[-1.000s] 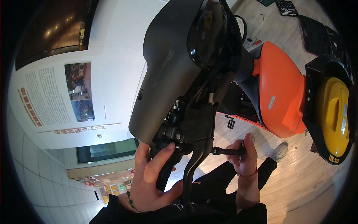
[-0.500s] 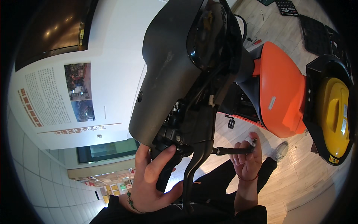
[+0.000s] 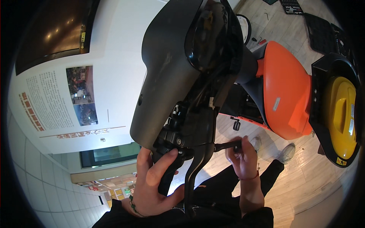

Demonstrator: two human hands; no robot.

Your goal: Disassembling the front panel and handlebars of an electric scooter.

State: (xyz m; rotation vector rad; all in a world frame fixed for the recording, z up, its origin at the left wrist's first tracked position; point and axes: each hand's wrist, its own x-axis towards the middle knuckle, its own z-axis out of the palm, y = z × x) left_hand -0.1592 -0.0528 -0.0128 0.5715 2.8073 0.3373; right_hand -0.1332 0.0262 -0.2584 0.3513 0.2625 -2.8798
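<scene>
Gripping left hand [image 3: 156,186]: we have its fingers wrapped round the handlebar grip [image 3: 166,182].
Right hand [image 3: 245,163]: we close thumb and fingers on the right end of the black-handled tool [image 3: 225,145].
Tool direction: long axis left to right, right end slightly farther, left end pointing at the brake lever [image 3: 199,161].
Lever direction: curving from far to near, tip toward us.
Orange body [image 3: 287,91]: far right.
</scene>
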